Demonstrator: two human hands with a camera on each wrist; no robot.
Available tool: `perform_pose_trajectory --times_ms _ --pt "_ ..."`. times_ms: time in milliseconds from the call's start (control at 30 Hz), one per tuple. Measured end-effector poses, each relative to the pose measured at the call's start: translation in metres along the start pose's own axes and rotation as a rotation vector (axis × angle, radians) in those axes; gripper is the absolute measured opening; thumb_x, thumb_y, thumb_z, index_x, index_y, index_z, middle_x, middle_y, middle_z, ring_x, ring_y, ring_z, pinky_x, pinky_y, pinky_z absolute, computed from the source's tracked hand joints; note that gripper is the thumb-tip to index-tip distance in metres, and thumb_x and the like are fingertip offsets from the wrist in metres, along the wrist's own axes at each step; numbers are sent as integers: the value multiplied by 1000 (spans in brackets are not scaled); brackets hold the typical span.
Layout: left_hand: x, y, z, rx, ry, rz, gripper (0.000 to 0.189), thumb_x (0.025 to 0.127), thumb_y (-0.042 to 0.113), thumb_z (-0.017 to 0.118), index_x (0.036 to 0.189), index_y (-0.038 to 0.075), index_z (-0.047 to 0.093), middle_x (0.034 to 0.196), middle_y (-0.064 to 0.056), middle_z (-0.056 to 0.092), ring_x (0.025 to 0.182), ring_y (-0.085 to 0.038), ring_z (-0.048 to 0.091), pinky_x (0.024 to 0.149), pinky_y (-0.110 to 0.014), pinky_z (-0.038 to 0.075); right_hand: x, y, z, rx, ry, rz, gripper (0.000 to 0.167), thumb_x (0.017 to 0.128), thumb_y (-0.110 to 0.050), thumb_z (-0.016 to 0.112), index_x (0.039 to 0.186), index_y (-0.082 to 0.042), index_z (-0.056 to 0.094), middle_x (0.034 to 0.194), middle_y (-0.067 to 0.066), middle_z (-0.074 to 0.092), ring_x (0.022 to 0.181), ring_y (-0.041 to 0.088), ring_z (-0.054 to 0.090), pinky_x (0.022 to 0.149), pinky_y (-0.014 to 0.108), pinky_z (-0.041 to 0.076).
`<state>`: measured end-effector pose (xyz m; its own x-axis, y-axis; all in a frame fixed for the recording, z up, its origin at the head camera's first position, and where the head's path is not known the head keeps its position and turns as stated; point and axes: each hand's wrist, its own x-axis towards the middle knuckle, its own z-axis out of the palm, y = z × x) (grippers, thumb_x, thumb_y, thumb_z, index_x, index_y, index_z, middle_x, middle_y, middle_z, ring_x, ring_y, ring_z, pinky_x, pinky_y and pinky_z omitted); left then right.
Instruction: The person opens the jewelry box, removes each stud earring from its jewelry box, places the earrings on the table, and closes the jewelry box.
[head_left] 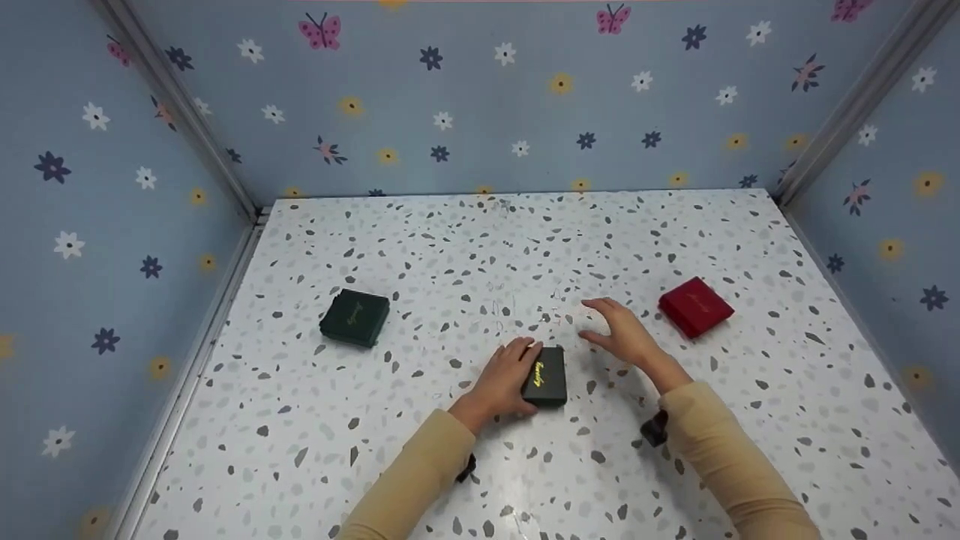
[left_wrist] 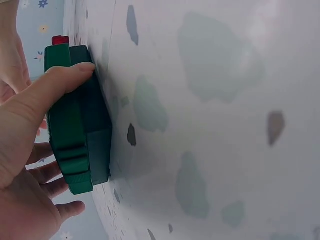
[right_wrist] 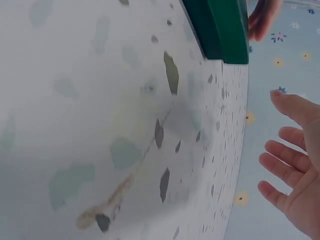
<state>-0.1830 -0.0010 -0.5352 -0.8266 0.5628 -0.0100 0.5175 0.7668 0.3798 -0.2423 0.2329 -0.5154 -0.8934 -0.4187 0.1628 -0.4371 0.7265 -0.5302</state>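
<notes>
In the head view, my left hand (head_left: 502,381) grips the near side of a small dark green jewelry box (head_left: 550,377) with gold lettering on its lid. From the left wrist, the thumb lies along one side of the box (left_wrist: 75,125), with the other fingers partly hidden behind it. The box appears closed and stands on the tabletop. To its right is my right hand (head_left: 628,335), raised, holding nothing, its fingers loosely spread and apart from the box. The right wrist view shows that hand (right_wrist: 300,160) away from the box's corner (right_wrist: 230,30).
A second dark green box (head_left: 355,318) lies at the left of the speckled white table (head_left: 450,255). On the right sits a red box (head_left: 696,307), turned at an angle. Blue flowered panels (head_left: 480,97) stand at the back and both sides.
</notes>
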Motion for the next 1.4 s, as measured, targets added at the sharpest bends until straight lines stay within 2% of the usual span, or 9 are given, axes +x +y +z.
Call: perform_pose_trajectory --times_ms 167,700,1033,1267,1400 --pt "1 0 2 -1 0 2 100 56 31 81 137 4 29 134 -13 32 124 -25 28 103 -38 23 6 14 -11 -4 9 30 52 79 -18 66 121 7 48 116 23 51 105 35 48 89 45 39" --pt "4 3 3 12 -17 11 99 55 29 82 135 1 31 129 -14 33 120 -24 30 101 -33 27 12 48 -40 -7 -1 187 54 81 -15 62 124 10 42 124 28 42 117 39 36 98 47 27" --pt "4 5 2 13 -3 11 100 53 27 83 134 -1 32 127 -15 34 117 -24 33 100 -33 27 6 67 -59 26 -51 371 59 85 -22 58 131 6 34 133 26 32 123 39 27 100 49 23" --pt "3 3 1 33 27 20 100 51 26 84 133 -2 33 125 -16 36 115 -25 35 100 -32 29 -2 84 -67 -23 -32 379 59 85 -20 58 129 11 33 131 31 30 123 43 24 100 51 20" --pt "2 2 0 38 26 12 100 51 26 83 133 -2 33 125 -16 36 115 -25 35 100 -32 29 -7 90 -70 -56 -20 384 60 84 -20 58 129 12 32 130 33 29 121 44 26 98 53 22"
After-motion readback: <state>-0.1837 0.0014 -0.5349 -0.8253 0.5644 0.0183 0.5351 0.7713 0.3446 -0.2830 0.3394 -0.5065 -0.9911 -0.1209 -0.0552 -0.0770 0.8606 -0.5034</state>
